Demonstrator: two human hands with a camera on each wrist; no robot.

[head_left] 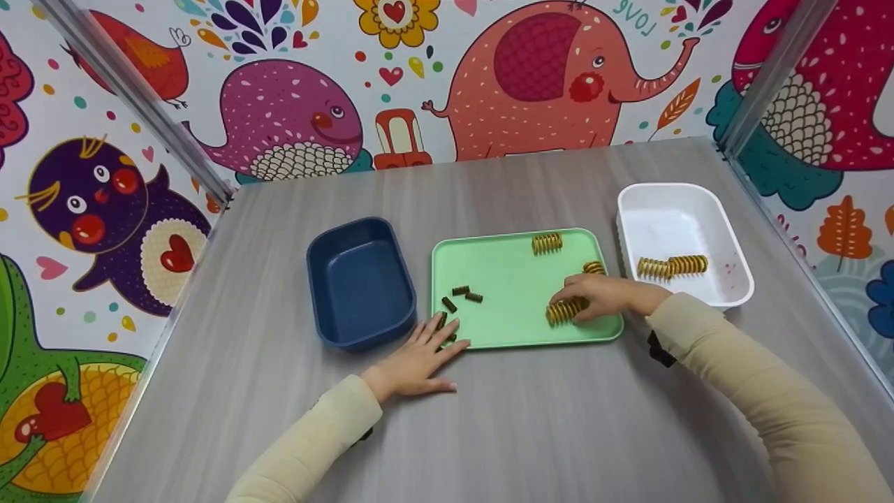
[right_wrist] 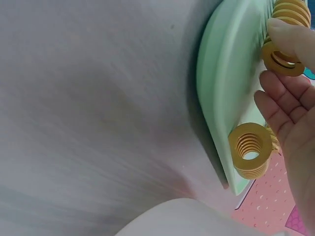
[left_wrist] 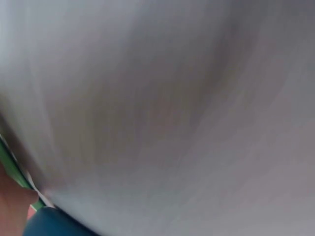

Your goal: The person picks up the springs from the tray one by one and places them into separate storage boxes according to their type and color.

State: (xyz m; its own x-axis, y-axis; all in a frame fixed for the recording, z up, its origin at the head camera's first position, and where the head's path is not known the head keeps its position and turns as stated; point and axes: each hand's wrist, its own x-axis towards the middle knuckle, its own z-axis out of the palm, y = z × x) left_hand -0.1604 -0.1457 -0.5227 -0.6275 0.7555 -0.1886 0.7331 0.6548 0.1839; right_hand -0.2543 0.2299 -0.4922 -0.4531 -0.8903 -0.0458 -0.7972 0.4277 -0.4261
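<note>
My right hand (head_left: 606, 293) pinches a yellow coil spring (head_left: 559, 314) between thumb and fingers over the right part of the green tray (head_left: 513, 276). The right wrist view shows the thumb and fingertips on the held spring (right_wrist: 291, 12). Another yellow spring (head_left: 594, 267) lies partly hidden behind that hand, and one more yellow spring (head_left: 547, 243) lies at the tray's back edge. With fingers spread, my left hand (head_left: 417, 362) rests at the tray's front left corner. Several small dark springs (head_left: 449, 304) lie beside its fingertips, some partly covered.
Left of the tray stands a dark blue bin (head_left: 311, 279). A white bin (head_left: 674, 209) stands to the right, with two yellow springs (head_left: 688, 265) inside. Printed panels and metal posts (head_left: 174, 133) border the grey table (head_left: 489, 426).
</note>
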